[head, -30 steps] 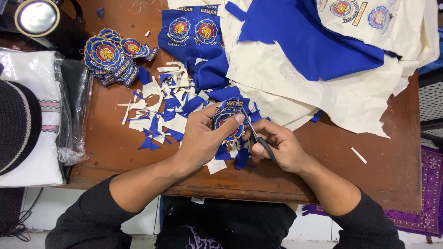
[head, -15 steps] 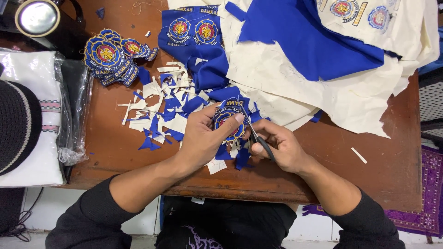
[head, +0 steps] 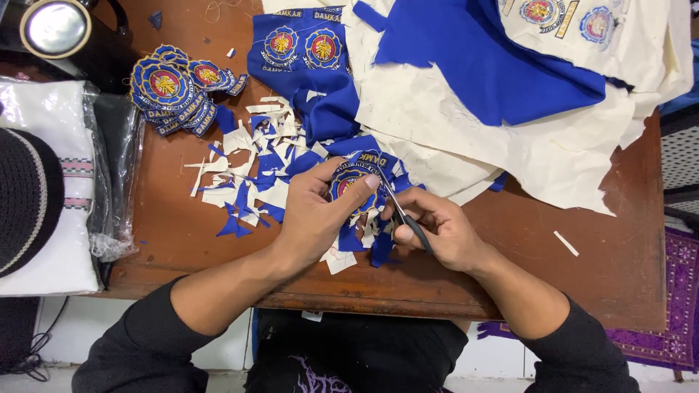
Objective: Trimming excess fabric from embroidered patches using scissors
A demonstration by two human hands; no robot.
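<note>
At the far left a folded white cloth in clear plastic lies beside a dark cap, and next to them a stack of finished round blue embroidered patches rests on the brown wooden table. Further right, blue and cream fabric trimmings are scattered just above the left hand. That hand is curled around a round blue patch, thumb laid across its face and the fingers seemingly tucked beneath, pinching it just off the table near the front edge. Touching the patch's right rim are small black-handled scissors, gripped in the right hand, whose fingers are closed about the handles; how far the blades part is hard to make out. Beyond, uncut blue cloth on cream backing spreads across the table's upper right.
</note>
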